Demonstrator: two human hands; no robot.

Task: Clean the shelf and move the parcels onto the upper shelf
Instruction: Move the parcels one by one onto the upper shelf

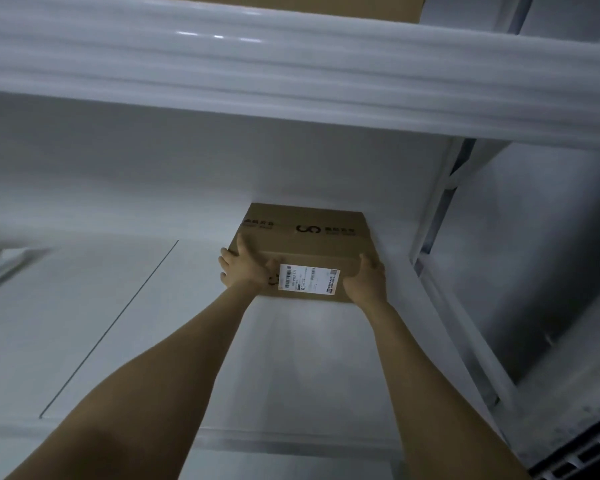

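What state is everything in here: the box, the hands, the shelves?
cardboard box: closed, taped, at the back of the lower shelf, held by both hands.
label: stuck flat on the box's near face.
left hand: grips the box's left near corner.
right hand: grips the box's right near corner.
upper shelf: overhead; another carton shows above it.

So from my end the parcel [302, 244] sits far back on the shelf [309, 358], over to the right, near the upright post [433, 209]. My left grip [246, 268] holds its near left corner, my right grip [366, 282] its near right corner, with the label [309, 279] between them. The upper shelf [291, 64] runs overhead with another box [291, 3] on it.
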